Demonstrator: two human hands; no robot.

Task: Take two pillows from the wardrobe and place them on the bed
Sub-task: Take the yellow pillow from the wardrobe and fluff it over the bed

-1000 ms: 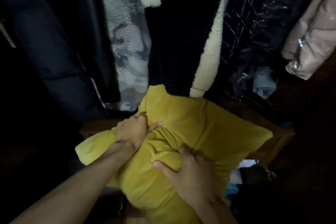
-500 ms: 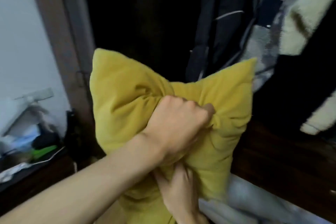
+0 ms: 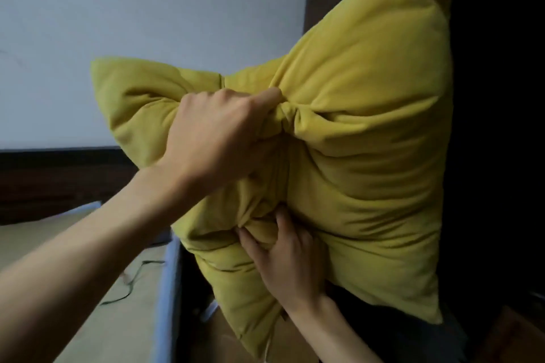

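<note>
Both hands clutch one yellow pillow (image 3: 354, 127), held up before me.

My right hand (image 3: 287, 256), nearer and lower, pinches a fold at its underside; my left hand (image 3: 218, 138), above it, fists the bunched middle, the pillow spreading beyond both, with a pale wall (image 3: 147, 9) behind.
</note>
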